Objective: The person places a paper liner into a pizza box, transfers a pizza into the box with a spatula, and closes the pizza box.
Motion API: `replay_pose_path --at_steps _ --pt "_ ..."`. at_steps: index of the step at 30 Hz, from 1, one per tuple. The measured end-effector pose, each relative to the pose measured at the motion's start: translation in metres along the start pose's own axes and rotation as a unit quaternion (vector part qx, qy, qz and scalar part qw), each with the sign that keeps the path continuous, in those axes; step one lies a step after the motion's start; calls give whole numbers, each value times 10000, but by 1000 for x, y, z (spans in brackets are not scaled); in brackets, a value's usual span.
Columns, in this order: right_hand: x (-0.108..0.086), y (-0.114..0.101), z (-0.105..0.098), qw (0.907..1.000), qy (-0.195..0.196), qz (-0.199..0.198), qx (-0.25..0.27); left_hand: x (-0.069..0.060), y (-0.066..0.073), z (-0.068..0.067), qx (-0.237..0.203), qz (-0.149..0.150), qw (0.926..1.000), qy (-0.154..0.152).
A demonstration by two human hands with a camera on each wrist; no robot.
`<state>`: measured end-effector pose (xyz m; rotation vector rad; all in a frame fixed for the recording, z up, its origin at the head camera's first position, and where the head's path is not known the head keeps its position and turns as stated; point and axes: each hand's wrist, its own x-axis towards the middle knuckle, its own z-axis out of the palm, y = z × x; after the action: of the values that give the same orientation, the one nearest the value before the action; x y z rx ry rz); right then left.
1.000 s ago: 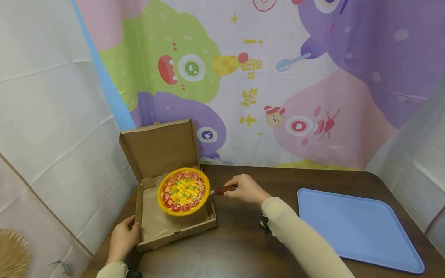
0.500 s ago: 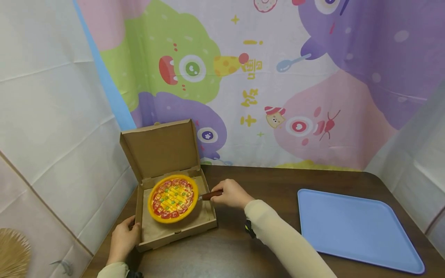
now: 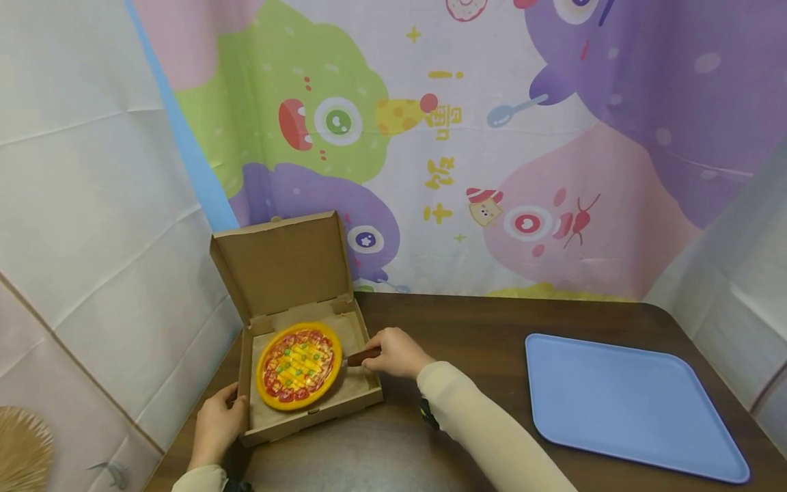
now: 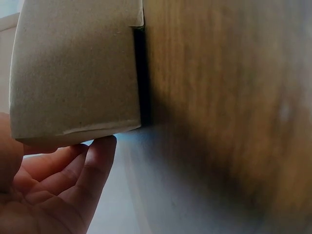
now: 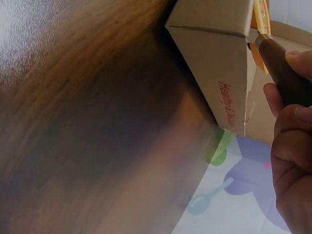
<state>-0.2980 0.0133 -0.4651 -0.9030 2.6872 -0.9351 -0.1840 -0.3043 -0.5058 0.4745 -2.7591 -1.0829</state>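
A toy pizza [image 3: 299,365] with a yellow rim lies tilted within the base of an open cardboard pizza box [image 3: 313,418]. My right hand [image 3: 398,352] grips the dark wooden handle [image 3: 364,356] of a pizza server, which crosses the box's right wall. Its blade is mostly hidden under the pizza. In the right wrist view, my fingers wrap the server's handle [image 5: 282,68] beside the box's side wall [image 5: 214,73]. My left hand [image 3: 216,425] holds the box's left wall near the front corner. In the left wrist view, its fingers [image 4: 100,158] touch the cardboard.
A blue tray [image 3: 633,410] lies on the right of the dark wooden table [image 3: 455,335]. The raised box lid [image 3: 285,263] stands close to the printed curtain [image 3: 443,260] at the back. White wall panels [image 3: 111,205] flank the table.
My right hand has moved left and toward me, carrying the pizza on the server deeper over the box base and lower. The left hand has stayed at the box.
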Motion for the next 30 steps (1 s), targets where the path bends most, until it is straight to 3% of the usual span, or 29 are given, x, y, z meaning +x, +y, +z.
replay_pose_path --at_steps 16,30 --pt "1 -7 8 9996 -108 -33 -241 1 0 1 -32 -54 10000 -20" --pt "-1 -21 3 9932 -4 -298 -1121 2 0 0 71 -30 10000 -14"
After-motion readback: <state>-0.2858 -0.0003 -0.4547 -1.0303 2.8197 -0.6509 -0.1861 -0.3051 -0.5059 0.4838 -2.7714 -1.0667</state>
